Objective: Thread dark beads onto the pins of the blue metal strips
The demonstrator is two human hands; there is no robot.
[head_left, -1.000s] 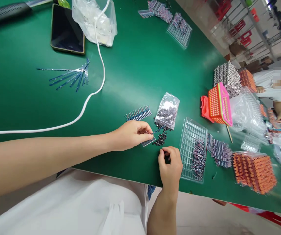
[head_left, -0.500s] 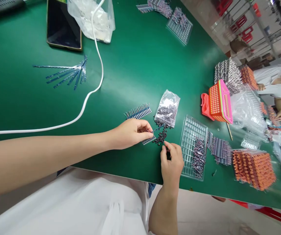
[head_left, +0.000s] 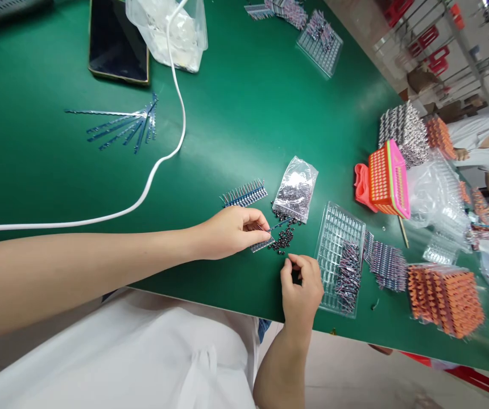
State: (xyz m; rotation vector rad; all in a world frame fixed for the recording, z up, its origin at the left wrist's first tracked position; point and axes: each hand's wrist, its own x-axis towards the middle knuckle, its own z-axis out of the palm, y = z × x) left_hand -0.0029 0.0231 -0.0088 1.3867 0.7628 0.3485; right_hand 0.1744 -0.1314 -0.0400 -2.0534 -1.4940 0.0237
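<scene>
Pinching thin strip point(head_left: 281, 224), left hand point(head_left: 238, 232), right hand point(head_left: 302, 288) loosely curled

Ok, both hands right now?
Left hand: closed, pinching a thin blue strip.
Right hand: curled beside dark beads; whether it holds anything cannot be told.

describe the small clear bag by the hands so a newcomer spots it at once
On the green table, find the gridded tray by the right hand. The bag lies to its upper left in view. Unlike the tray, it is crinkled, with loose dark beads at its lower edge.
</scene>
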